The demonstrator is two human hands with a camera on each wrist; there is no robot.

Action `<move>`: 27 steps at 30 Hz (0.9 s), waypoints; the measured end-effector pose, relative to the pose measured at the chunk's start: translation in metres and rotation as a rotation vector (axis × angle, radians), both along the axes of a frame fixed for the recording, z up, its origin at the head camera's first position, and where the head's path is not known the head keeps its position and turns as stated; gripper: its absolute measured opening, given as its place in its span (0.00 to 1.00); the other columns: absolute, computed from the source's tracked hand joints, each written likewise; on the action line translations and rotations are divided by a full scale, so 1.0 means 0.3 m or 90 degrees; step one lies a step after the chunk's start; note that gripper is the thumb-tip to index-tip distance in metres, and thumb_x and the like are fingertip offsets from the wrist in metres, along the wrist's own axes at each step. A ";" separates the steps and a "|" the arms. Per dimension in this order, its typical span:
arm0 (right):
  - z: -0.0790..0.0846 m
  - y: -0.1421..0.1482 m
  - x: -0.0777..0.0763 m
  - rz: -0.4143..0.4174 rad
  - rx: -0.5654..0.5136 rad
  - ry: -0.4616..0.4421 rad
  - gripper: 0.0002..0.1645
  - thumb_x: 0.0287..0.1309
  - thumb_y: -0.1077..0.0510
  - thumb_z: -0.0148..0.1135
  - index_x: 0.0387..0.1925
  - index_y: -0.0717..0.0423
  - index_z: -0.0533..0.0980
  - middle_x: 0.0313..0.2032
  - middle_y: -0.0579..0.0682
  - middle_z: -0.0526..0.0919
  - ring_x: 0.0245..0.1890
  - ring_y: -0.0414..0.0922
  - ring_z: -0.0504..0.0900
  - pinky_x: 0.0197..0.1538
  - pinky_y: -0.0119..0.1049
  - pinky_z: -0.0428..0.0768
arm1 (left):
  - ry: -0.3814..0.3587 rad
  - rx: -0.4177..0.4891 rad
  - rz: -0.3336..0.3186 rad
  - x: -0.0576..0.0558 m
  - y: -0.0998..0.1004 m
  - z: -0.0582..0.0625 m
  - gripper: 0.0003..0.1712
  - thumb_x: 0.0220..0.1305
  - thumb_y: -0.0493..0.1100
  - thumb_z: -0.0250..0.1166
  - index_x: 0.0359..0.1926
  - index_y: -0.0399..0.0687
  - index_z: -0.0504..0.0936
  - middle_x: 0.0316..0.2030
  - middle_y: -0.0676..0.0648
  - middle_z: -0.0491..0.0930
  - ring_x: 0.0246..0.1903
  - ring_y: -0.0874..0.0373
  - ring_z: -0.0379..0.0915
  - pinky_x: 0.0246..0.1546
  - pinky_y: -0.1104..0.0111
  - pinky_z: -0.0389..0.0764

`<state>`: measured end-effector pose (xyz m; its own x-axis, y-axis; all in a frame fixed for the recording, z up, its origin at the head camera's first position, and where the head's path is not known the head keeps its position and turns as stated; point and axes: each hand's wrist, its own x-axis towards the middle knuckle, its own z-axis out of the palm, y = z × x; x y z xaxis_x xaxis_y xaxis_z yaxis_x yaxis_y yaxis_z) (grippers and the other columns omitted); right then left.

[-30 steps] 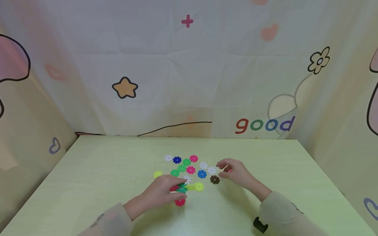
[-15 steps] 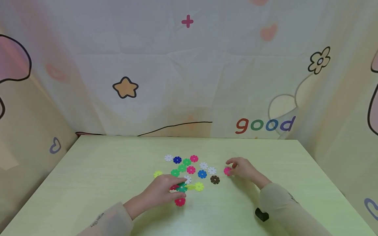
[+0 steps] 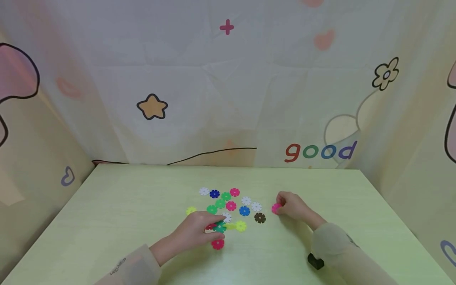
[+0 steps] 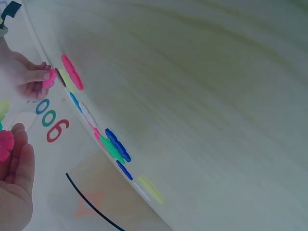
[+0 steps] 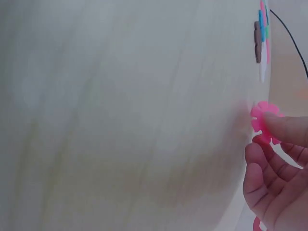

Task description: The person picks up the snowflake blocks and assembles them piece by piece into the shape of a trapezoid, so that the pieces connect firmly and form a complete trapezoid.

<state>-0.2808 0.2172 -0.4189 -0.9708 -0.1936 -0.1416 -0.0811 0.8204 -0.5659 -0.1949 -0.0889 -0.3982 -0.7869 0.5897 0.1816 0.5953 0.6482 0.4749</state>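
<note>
My left hand [image 3: 196,229] holds a joined cluster of notched plastic snowflake discs over the table. The cluster shows a red disc [image 4: 6,144], a green disc [image 3: 219,227] and a yellow disc [image 3: 229,226] seen edge-on. On the right, my right hand [image 3: 293,206] pinches a single pink snowflake disc [image 5: 262,115] between thumb and fingers. In the head view that pink disc sits apart from the others, to the right of a brown disc [image 3: 260,217]. Part of the cluster is hidden behind the left hand's fingers.
Several loose discs lie flat beyond the left hand, among them a dark blue disc [image 3: 214,194], a blue disc [image 3: 244,211] and a white disc [image 3: 256,206]. A red disc [image 3: 218,244] lies close below the left thumb. A printed curtain [image 3: 199,91] stands behind the table.
My right hand has moved rightward, away from the white and brown discs, with the pink disc in it. Its fingers have drawn closer together. The left hand stays nearly still with its cluster.
</note>
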 end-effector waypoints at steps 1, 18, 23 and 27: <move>0.002 -0.002 0.005 0.004 -0.008 0.004 0.09 0.46 0.66 0.63 0.25 0.58 0.69 0.25 0.49 0.72 0.29 0.43 0.68 0.33 0.32 0.68 | 0.002 -0.003 0.000 0.000 0.000 -0.001 0.25 0.50 0.51 0.65 0.50 0.49 0.77 0.33 0.54 0.80 0.27 0.69 0.67 0.27 0.79 0.69; 0.087 -0.095 0.133 0.051 -0.176 0.011 0.04 0.49 0.65 0.61 0.30 0.58 0.75 0.28 0.49 0.77 0.28 0.42 0.73 0.34 0.33 0.77 | 0.017 0.005 0.003 -0.002 0.003 -0.003 0.24 0.50 0.50 0.65 0.50 0.49 0.77 0.34 0.53 0.80 0.29 0.67 0.70 0.28 0.79 0.70; 0.123 -0.123 0.181 0.083 -0.242 0.006 0.07 0.49 0.64 0.61 0.33 0.61 0.74 0.30 0.52 0.78 0.29 0.43 0.75 0.36 0.36 0.79 | 0.028 0.018 0.001 -0.004 0.007 -0.006 0.25 0.50 0.50 0.65 0.50 0.47 0.77 0.35 0.53 0.81 0.30 0.67 0.70 0.27 0.80 0.70; 0.138 -0.141 0.214 0.109 -0.291 -0.004 0.09 0.50 0.63 0.61 0.34 0.63 0.72 0.31 0.54 0.79 0.30 0.44 0.77 0.36 0.36 0.79 | 0.048 0.032 0.000 -0.003 0.013 -0.009 0.25 0.50 0.51 0.65 0.49 0.47 0.77 0.37 0.52 0.81 0.32 0.66 0.73 0.30 0.80 0.73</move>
<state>-0.2166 0.1749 -0.3775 -0.9189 -0.3943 -0.0103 -0.1888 0.4627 -0.8662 -0.1959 -0.0850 -0.4007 -0.7693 0.5789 0.2701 0.6314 0.6244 0.4600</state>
